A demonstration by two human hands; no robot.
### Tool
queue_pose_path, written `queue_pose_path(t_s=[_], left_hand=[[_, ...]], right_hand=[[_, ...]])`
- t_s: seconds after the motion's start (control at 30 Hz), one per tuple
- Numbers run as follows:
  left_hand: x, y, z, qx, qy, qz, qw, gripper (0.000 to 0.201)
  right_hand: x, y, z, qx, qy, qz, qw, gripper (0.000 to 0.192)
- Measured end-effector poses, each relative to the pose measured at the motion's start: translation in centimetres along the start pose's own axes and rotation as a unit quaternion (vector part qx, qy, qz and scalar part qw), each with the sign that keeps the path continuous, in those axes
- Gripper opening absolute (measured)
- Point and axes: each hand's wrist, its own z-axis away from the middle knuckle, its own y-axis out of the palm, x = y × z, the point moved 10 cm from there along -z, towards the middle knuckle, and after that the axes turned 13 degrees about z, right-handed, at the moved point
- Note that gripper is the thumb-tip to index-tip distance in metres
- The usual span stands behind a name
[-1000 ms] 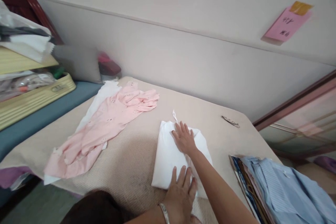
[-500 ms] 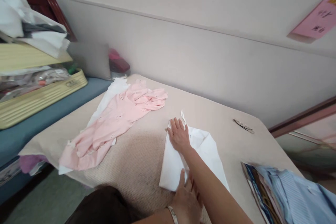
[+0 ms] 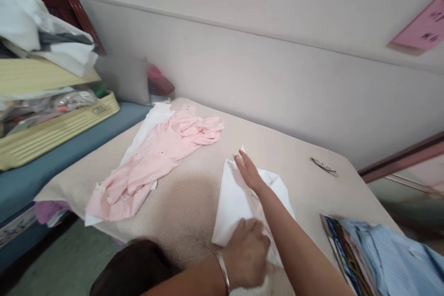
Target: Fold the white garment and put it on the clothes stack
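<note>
A folded white garment [image 3: 233,194] lies on the table in front of me. My left hand [image 3: 248,249], with a silver bracelet at its wrist, is closed in a fist over the near edge, gripping the white cloth; its fingertips are hidden. My right hand [image 3: 249,171] reaches past it to the far end of the garment. Its fingers are stretched out and the hand is tilted on its side against the cloth. Left of the white garment, a crumpled pink garment [image 3: 163,152] with small cut-out holes lies over a white cloth [image 3: 147,122].
Glasses [image 3: 323,167] lie at the table's far right. Folded clothes, a light blue striped one [image 3: 381,245] among them, are stacked at the near right. A yellow case [image 3: 65,132] full of packets stands at left on a blue surface. A wall [image 3: 243,64] borders the table's back.
My left hand has gone from fingers extended to a fist on the cloth. My right hand has turned from palm-down onto its side and shifted slightly right. The garment's near side is lifted.
</note>
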Motion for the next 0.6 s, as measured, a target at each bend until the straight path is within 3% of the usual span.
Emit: queue_pose_path(t_s=[0.1,0.13,0.2,0.27,0.33,0.5,0.6], left_hand=[[3.2,-8.4,-0.3,-0.157,-0.116,0.032,0.98,0.021],[4.9,-10.9,-0.1,-0.215,-0.168,0.042,0.961,0.019],[8.0,-13.9,-0.2,-0.279,-0.248,0.068,0.925,0.016],[10.6,-14.9,-1.1,-0.293,-0.298,0.085,0.905,0.01],[12.5,-15.0,-2.7,-0.289,-0.322,0.086,0.898,0.007],[15.4,-15.2,-5.7,-0.291,-0.346,0.068,0.889,0.009],[16.6,-15.4,-6.3,-0.301,-0.35,0.08,0.884,0.011]], right_hand=[[-5.5,-3.5,6.9,-0.076,0.02,-0.032,0.996,0.073],[-7.8,-3.6,9.5,-0.082,0.037,-0.028,0.996,0.072],[-12.0,-2.4,14.1,-0.064,0.084,-0.018,0.994,0.068],[-15.1,-0.4,17.4,-0.035,0.134,-0.017,0.99,0.059],[-16.2,0.6,18.9,-0.03,0.158,0.003,0.987,0.047],[-13.7,-0.3,17.7,-0.039,0.106,0.098,0.989,0.028],[-13.5,-0.8,17.2,-0.028,0.106,0.109,0.988,0.02]])
